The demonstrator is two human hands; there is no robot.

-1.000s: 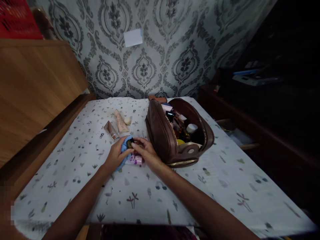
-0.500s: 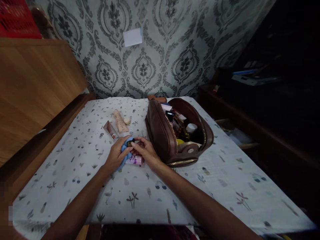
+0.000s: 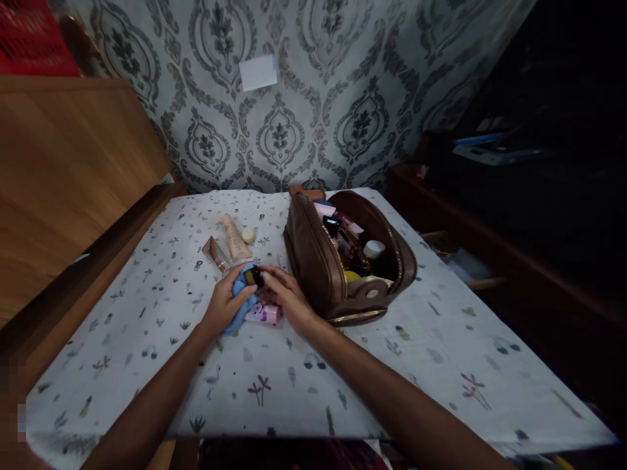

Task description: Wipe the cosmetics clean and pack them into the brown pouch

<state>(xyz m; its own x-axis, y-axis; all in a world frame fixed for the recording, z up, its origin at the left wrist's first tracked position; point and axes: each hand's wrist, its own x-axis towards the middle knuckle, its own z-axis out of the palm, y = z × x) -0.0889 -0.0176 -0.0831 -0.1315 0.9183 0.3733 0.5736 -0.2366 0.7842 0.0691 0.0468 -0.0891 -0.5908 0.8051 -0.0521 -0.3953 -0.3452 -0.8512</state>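
My left hand [image 3: 229,297] is closed on a blue cloth [image 3: 238,318], which wraps partly round a small dark bottle [image 3: 251,277] with a black cap. The fingers of my right hand [image 3: 289,295] pinch the capped end of that bottle. Just below the hands a pink and purple tube [image 3: 267,313] lies on the table, partly covered by the cloth. Beyond my left hand lie a brown tube [image 3: 215,252], a beige tube [image 3: 236,238] and a small round cream-coloured jar [image 3: 248,235]. To the right of my hands stands an unzipped brown toiletry bag [image 3: 313,261].
The bag holds several cosmetics, among them a white-lidded jar [image 3: 374,249]. A patterned cloth covers the table [image 3: 274,372]. A wooden cabinet [image 3: 68,170] rises on the left, with a red basket [image 3: 36,39] on top. A dark shelf [image 3: 460,228] borders the right.
The bottle has turned between my hands, so more of its dark body and black cap shows. My right fingers have shifted slightly right along it. The other things stay in place.
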